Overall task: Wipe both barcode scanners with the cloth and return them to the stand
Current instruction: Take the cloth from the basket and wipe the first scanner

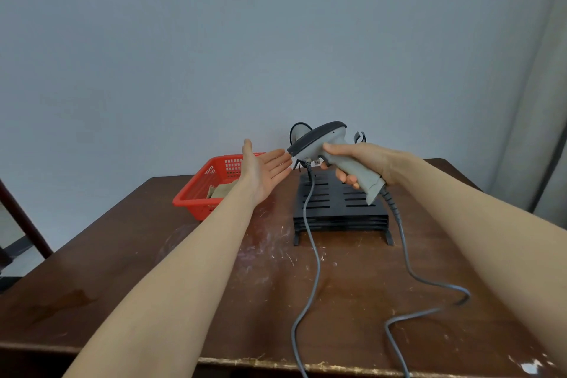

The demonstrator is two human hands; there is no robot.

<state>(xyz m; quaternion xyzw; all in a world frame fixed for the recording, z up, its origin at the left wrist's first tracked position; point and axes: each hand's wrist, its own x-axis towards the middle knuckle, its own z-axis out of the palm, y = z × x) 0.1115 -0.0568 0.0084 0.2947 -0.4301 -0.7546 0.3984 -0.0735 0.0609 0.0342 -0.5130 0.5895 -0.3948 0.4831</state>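
My right hand [365, 163] grips the handle of a grey barcode scanner [325, 144] with a dark head, held in the air above the black slotted stand [337, 202]. Its grey cable [408, 258] trails down over the table. A second scanner [299, 132] is mostly hidden behind the held one at the back of the stand, with its own cable [310, 224] running toward me. My left hand [264, 167] is open, palm up, fingertips close to the held scanner's head. A beige cloth [222, 189] lies in the red basket [196, 196].
The brown wooden table [153, 270] has white scuffs in the middle and a worn front edge. The red basket stands at the back left, the stand at the back centre. A grey wall is behind, a curtain [540, 101] at the right.
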